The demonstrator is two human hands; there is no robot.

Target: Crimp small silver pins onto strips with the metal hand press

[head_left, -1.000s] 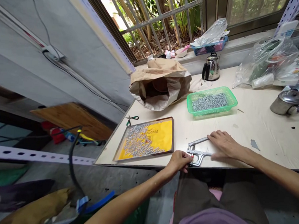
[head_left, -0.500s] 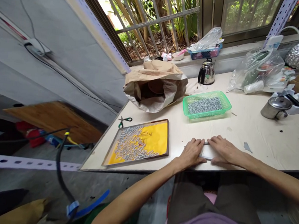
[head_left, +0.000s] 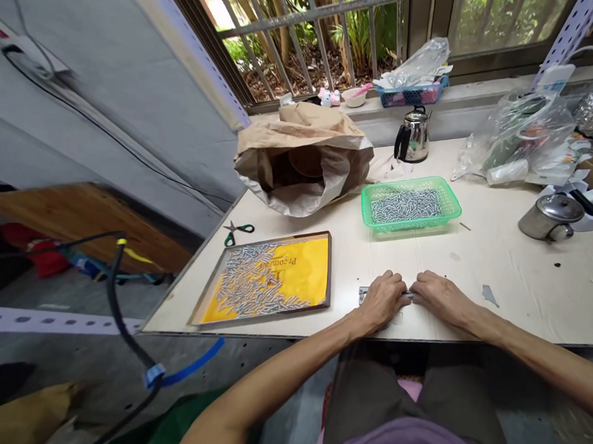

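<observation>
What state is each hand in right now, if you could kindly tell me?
Left hand: closed, holding the metal pliers-like tool.
Right hand: closed on the same tool's handle end, fingertips partly hidden.

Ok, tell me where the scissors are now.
In the head view, the scissors lie open at the left of the table, beside the far-left corner of the tray and nearer the camera than the brown paper bag.

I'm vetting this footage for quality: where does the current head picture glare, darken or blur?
Head view: daylight washes out a patch beyond the bars; head view: bright highlights on the kettle; head view: floor dimmer, looking soft at lower left; head view: left hand and right hand fairly clear, hiding much of the tool.
</observation>
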